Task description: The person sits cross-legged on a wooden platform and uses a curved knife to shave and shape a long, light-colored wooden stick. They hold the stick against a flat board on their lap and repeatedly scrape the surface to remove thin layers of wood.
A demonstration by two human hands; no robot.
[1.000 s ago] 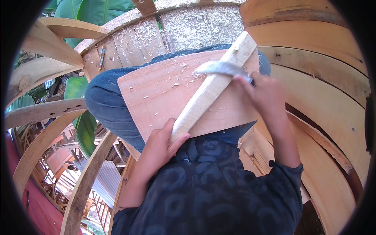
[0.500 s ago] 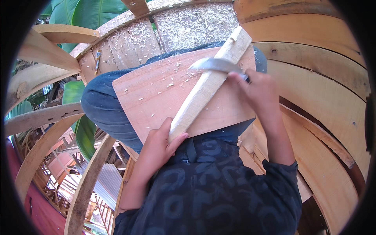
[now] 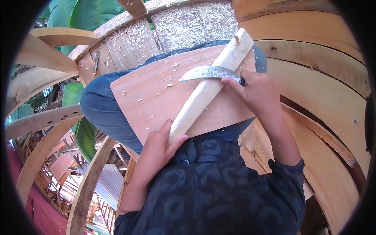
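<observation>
A pale wooden stick (image 3: pixel 202 96), squared and whittled, lies slantwise over a flat reddish board (image 3: pixel 152 100) on my lap. My left hand (image 3: pixel 159 143) is closed round the stick's near end, thumb across it. With my right hand (image 3: pixel 256 88) I grip a knife (image 3: pixel 207 73) by its handle, mostly hidden in the fingers. Its curved, speckled grey blade crosses the stick's upper half and points left, touching or just over the wood. At the stick's far end a small curl of wood (image 3: pixel 236 38) stands up.
Wood shavings (image 3: pixel 196 23) cover the planks beyond my knees, and a few lie on the board. A small pen-like object (image 3: pixel 96 62) rests at the left. Curved planks (image 3: pixel 313 74) rise on the right; curved wooden ribs (image 3: pixel 88 184) stand left, with banana leaves (image 3: pixel 84 17) behind.
The knife and my right hand have come slightly nearer along the stick, and the blade is no longer blurred. My left hand keeps its hold in about the same place.
</observation>
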